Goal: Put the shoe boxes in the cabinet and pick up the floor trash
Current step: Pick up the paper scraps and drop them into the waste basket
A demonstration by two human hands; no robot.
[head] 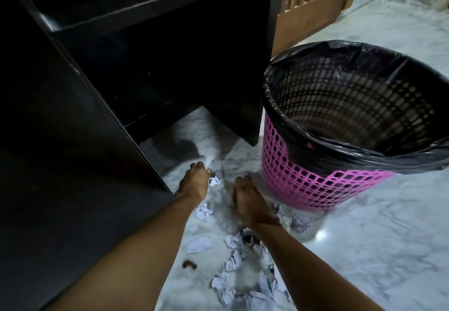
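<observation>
Several crumpled white paper scraps (234,261) lie scattered on the pale marble floor in front of me. My left hand (194,183) reaches down by the corner of the black cabinet (73,140), its fingers closed on a crumpled paper piece (214,180). My right hand (245,201) hovers low over the floor just to the right, fingers curled downward, nothing visibly in it. A pink mesh trash basket (303,179) lined with a black bag stands to the right of both hands. No shoe boxes are in view.
The cabinet's lower compartment (170,68) stands open and dark. A small brown scrap (189,265) lies near my left forearm. A wooden door (313,2) is behind the basket. Bare marble floor (388,250) stretches to the right.
</observation>
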